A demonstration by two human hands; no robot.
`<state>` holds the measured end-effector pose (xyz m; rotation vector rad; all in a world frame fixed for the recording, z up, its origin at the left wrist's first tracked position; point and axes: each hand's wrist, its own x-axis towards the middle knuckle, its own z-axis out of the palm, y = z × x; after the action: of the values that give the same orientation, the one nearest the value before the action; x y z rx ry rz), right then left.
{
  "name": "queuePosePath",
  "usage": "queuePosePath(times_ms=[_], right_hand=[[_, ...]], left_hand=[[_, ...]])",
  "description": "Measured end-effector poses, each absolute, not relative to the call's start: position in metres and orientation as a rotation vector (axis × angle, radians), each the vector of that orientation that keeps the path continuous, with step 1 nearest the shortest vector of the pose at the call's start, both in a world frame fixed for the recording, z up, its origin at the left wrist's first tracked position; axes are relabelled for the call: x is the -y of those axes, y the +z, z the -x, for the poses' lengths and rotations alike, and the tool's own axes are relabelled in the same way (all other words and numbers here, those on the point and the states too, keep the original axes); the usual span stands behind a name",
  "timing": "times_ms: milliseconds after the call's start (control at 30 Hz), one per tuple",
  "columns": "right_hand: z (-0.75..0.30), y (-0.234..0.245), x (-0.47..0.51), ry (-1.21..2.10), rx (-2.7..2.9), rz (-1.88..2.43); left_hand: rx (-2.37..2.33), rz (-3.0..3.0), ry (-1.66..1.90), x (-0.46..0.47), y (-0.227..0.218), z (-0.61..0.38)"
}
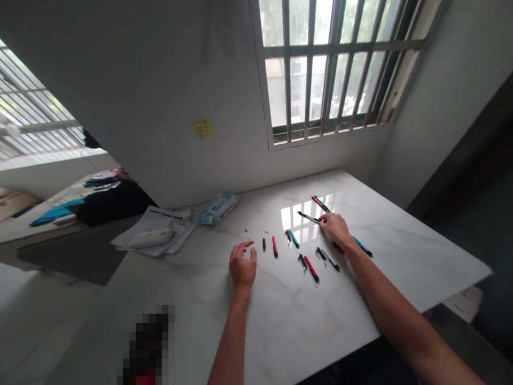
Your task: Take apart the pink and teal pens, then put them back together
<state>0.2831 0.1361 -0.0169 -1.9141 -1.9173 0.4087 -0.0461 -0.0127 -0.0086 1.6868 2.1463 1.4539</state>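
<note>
My right hand point(335, 227) reaches across the white marbled table, its fingertips closed on one end of a grey-and-black pen point(308, 217). Just behind it lie pens with red and teal barrels point(320, 203). My left hand point(242, 266) hovers or rests near the table's middle, fingers loosely curled, thumb apart, holding nothing. To its right are a small black pen part point(264, 244) and a red pen barrel point(274, 246) with a thin refill. Further right, taken-apart pens lie in groups: teal point(294, 238), red point(311, 268) and grey point(331, 259). A teal pen point(363, 246) is partly behind my right forearm.
Tiny parts point(246, 230) lie beyond my left hand. A blue-and-white wipes packet point(218, 208) and papers point(184, 243) with a white device point(151, 238) are at the back left. A barred window point(308, 52) and yellow note point(202, 129) are on the wall.
</note>
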Motion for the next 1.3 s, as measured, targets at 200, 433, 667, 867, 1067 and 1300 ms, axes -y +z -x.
queuePosePath(times_ms=[200, 433, 667, 867, 1067, 1300], right_hand=[[-0.274, -0.016, -0.137, 0.385, 1.949, 1.914], [-0.277, -0.018, -0.154, 0.267, 1.905, 1.970], [-0.282, -0.017, -0.176, 0.214, 1.906, 2.000], [-0.287, -0.014, -0.177, 0.217, 1.901, 2.003], [-0.263, 0.003, -0.168, 0.309, 2.011, 1.763], [-0.174, 0.003, -0.183, 0.581, 2.239, 1.327]], left_hand=[[-2.331, -1.590, 1.343, 0.010, -0.019, 0.061], [-2.353, -1.514, 1.345, 0.011, -0.015, 0.061], [-2.320, -1.533, 1.351, 0.011, -0.015, 0.058], [-2.303, -1.502, 1.352, 0.013, -0.012, 0.059], [-2.271, -1.510, 1.368, 0.012, -0.012, 0.055], [-2.260, -1.501, 1.393, 0.013, -0.010, 0.051]])
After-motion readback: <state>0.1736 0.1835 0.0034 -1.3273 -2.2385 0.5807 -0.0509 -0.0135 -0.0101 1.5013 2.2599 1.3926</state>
